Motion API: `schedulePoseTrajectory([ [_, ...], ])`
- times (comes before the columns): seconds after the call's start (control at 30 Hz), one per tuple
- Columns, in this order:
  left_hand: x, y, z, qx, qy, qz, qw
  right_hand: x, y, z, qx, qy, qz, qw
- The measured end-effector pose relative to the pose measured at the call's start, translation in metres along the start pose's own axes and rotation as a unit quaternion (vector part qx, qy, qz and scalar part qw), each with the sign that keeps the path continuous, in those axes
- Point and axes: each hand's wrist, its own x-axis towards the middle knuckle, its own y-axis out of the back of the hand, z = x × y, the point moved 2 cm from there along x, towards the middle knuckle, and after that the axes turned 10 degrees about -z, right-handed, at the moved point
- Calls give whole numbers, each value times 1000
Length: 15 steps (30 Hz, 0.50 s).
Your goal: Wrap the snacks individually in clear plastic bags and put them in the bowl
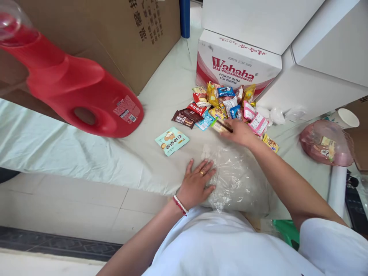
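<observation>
Cloth-covered counter [149, 165]: wrapped-snack heap [230, 103], one small snack packet [220, 126] in grip.
A Wahaha water carton [232, 69] stands behind the heap; a clear plastic bag [240, 180] lies nearer the person. The left hand [197, 186] rests flat at the bag's edge, fingers spread, grasping nothing. The right hand [239, 132] pinches the packet at the heap's near side; contact between packet and counter cannot be confirmed. Judged advisable: grip lightly by one end, lift clear so neighbouring wrappers are not dragged, and steady the bag with the left palm. The packet appears narrow, bright green at one end, cream and dark brown elsewhere, partly hidden by the fingers; no tear is visible.
</observation>
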Motion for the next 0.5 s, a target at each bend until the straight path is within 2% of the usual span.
schedulePoseTrajectory([
  [0.07, -1, 0, 1, 13, -6, -11, 1000, 13, 22, 9, -14, -67, -10, 998],
  [0.13, -2, 0, 0, 17, -10, -17, 1000, 19, 47, 14, 12, -96, -14, 995],
  [0.23, -2, -1, -1, 17, -14, -24, 999, 29, 84, 11, 114, -75, 49, 989],
  [0.3, -2, -1, 0, 19, -16, -30, 999, 47, 106, 2, 152, -69, 100, 981],
  [0.37, -2, 0, 1, 21, -14, -32, 999, 77, 122, -14, 121, -70, 129, 982],
  [0.43, -2, 1, 2, 25, -7, -28, 999, 117, 131, -35, 38, -58, 112, 991],
  [0.5, -2, 2, 3, 28, 0, -23, 999, 160, 132, -58, -4, -13, 91, 996],
])
